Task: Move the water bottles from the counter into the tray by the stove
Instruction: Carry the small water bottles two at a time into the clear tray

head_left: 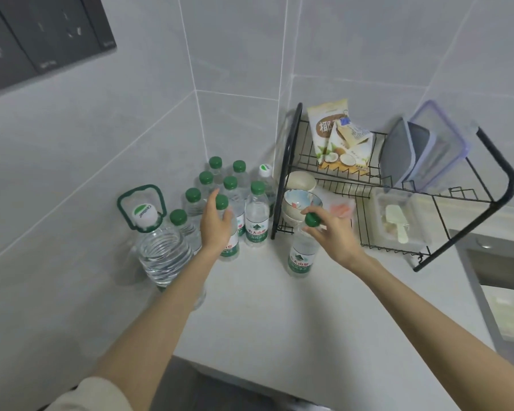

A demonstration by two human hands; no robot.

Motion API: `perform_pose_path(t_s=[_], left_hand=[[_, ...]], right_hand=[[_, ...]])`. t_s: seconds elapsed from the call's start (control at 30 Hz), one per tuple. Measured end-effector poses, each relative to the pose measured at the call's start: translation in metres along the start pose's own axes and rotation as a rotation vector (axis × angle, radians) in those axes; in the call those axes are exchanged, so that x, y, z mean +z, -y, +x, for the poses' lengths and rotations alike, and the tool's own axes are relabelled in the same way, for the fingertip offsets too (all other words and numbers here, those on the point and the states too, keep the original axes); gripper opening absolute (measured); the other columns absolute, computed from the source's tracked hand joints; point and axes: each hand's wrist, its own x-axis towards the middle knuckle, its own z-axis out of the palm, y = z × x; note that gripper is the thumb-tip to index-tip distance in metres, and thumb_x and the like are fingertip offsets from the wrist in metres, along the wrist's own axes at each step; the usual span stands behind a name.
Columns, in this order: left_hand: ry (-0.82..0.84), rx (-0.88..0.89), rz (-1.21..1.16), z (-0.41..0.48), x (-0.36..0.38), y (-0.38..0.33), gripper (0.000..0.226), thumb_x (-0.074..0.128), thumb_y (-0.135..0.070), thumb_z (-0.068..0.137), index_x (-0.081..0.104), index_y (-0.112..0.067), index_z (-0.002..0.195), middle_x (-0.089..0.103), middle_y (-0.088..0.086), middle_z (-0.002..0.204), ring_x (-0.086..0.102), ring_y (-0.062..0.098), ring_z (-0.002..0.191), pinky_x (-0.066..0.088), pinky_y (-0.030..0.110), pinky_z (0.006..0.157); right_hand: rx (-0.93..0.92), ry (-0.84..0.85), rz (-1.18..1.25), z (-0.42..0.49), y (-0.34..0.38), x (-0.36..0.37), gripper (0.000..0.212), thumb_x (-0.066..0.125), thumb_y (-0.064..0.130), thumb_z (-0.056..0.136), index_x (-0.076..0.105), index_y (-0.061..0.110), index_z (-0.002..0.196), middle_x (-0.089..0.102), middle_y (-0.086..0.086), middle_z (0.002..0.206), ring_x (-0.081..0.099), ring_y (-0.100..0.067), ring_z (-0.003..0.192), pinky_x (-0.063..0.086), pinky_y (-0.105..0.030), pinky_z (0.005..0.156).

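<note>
Several small clear water bottles with green caps [256, 215] stand clustered in the counter's back corner. My left hand [215, 223] wraps around the neck of the front bottle of that cluster [229, 247], which stands on the counter. My right hand [331, 231] grips the neck of another bottle [301, 256], just below its green cap; this one stands apart on the white counter [264, 307], in front of the dish rack. No tray or stove is in view.
A large water jug with a green handle [161, 250] stands left of the bottles. A black wire dish rack [398, 188] on the right holds bowls, snack bags and plastic containers. A sink [505, 292] lies at the far right. Tiled walls close the corner.
</note>
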Motion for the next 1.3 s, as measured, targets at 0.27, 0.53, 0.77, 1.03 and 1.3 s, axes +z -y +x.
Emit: perform_pose_path(t_s=[0.27, 0.53, 0.77, 1.03, 1.3], left_hand=[[-0.018, 0.100, 0.051, -0.015, 0.010, 0.004, 0.033, 0.065, -0.016, 0.087, 0.056, -0.022, 0.118, 0.064, -0.003, 0.112, 0.057, 0.019, 0.099, 0.046, 0.034, 0.084], [0.156, 0.125, -0.084, -0.044, 0.040, -0.006, 0.034, 0.071, -0.022, 0.082, 0.060, -0.028, 0.114, 0.067, -0.010, 0.101, 0.062, 0.017, 0.099, 0.049, 0.038, 0.090], [0.325, 0.160, -0.099, -0.067, 0.080, -0.022, 0.042, 0.072, -0.025, 0.082, 0.058, -0.031, 0.121, 0.070, -0.006, 0.099, 0.065, 0.016, 0.095, 0.052, 0.041, 0.090], [0.332, 0.259, -0.110, -0.080, 0.099, -0.016, 0.033, 0.068, -0.028, 0.087, 0.056, -0.032, 0.118, 0.066, -0.013, 0.109, 0.061, 0.007, 0.104, 0.050, 0.033, 0.093], [0.460, 0.136, -0.239, -0.084, 0.100, 0.009, 0.053, 0.079, -0.032, 0.069, 0.054, -0.047, 0.114, 0.066, -0.009, 0.118, 0.063, 0.013, 0.111, 0.048, 0.042, 0.100]], right_hand=[[-0.014, 0.040, 0.022, -0.003, -0.002, -0.007, 0.027, 0.064, 0.017, 0.091, 0.058, 0.021, 0.117, 0.065, 0.003, 0.103, 0.061, -0.021, 0.092, 0.048, -0.037, 0.087], [-0.023, 0.044, 0.067, -0.012, -0.016, -0.037, 0.030, 0.064, 0.009, 0.090, 0.062, 0.017, 0.118, 0.056, 0.006, 0.097, 0.059, -0.024, 0.098, 0.047, -0.034, 0.094], [-0.041, 0.076, 0.101, -0.031, -0.038, -0.055, 0.031, 0.067, 0.013, 0.088, 0.061, 0.027, 0.115, 0.065, 0.004, 0.111, 0.063, -0.025, 0.098, 0.051, -0.042, 0.092], [0.032, 0.076, 0.220, -0.054, -0.048, -0.054, 0.030, 0.063, 0.018, 0.091, 0.058, 0.033, 0.117, 0.064, 0.022, 0.104, 0.059, -0.012, 0.095, 0.050, -0.029, 0.089], [0.210, 0.033, 0.356, -0.068, -0.066, -0.020, 0.075, 0.076, 0.012, 0.079, 0.034, 0.047, 0.131, 0.052, 0.035, 0.118, 0.055, 0.002, 0.111, 0.051, -0.035, 0.096]])
